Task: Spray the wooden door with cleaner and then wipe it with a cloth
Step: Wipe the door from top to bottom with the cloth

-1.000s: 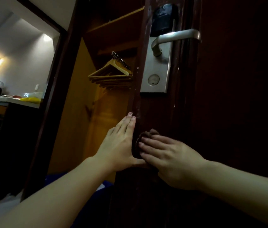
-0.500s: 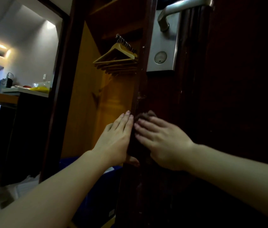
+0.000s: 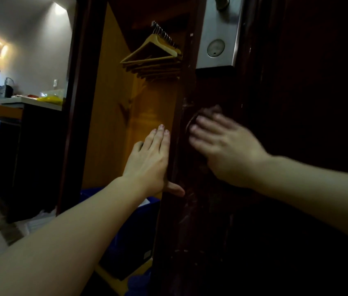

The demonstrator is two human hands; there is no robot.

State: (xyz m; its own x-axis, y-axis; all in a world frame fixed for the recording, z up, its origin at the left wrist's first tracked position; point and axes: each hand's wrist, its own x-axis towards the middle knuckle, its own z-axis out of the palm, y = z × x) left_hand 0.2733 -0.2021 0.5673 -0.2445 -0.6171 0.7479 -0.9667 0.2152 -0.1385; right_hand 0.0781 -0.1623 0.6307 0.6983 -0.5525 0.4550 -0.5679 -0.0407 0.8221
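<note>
The dark wooden door (image 3: 296, 103) stands open, its edge facing me. My left hand (image 3: 149, 161) holds that edge: straight fingers lie along the far side and the thumb wraps onto the near face. My right hand (image 3: 224, 150), blurred by motion, presses a dark cloth (image 3: 209, 111) flat against the door face below the silver lock plate (image 3: 217, 39). Only the cloth's top edge shows past the fingertips. No spray bottle is in view.
Behind the door edge is a light wooden wardrobe (image 3: 113, 124) with several hangers (image 3: 153, 54). Something blue (image 3: 130, 236) lies low inside it. At the left, a dark counter (image 3: 30, 133) stands in a lit room.
The view has dropped, so the lock plate has slid up to the frame's top. My right hand with the cloth has shifted right, away from my left hand, which keeps holding the door edge.
</note>
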